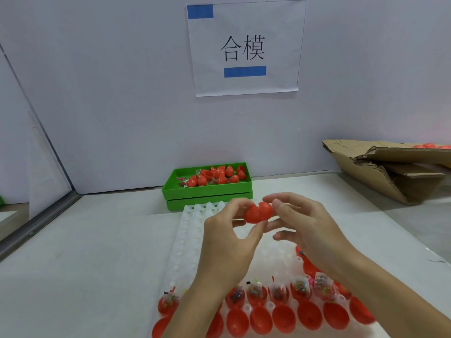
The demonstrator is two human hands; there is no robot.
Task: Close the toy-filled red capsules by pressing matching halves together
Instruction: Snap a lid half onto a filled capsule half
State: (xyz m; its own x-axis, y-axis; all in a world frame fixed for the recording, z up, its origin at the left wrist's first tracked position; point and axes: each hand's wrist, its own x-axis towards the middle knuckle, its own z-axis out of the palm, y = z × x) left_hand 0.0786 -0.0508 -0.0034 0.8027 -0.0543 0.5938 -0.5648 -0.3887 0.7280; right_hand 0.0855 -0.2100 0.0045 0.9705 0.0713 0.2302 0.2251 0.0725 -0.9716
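A red capsule (258,212) is held in the air above the white tray (195,230), its two halves meeting with a thin gap along the seam. My left hand (229,237) pinches its left half between thumb and fingers. My right hand (307,228) grips the right half from the other side. Near the tray's front edge stand several red halves with bagged toys (278,292) in them, and in front of those a row of hollow red halves (284,318). My forearms hide part of these rows.
A green tray (207,189) at the back by the wall holds several loose red halves (219,175) and toy bags. A torn cardboard box (395,169) with red capsules inside lies at the right. A paper sign (245,48) hangs on the wall.
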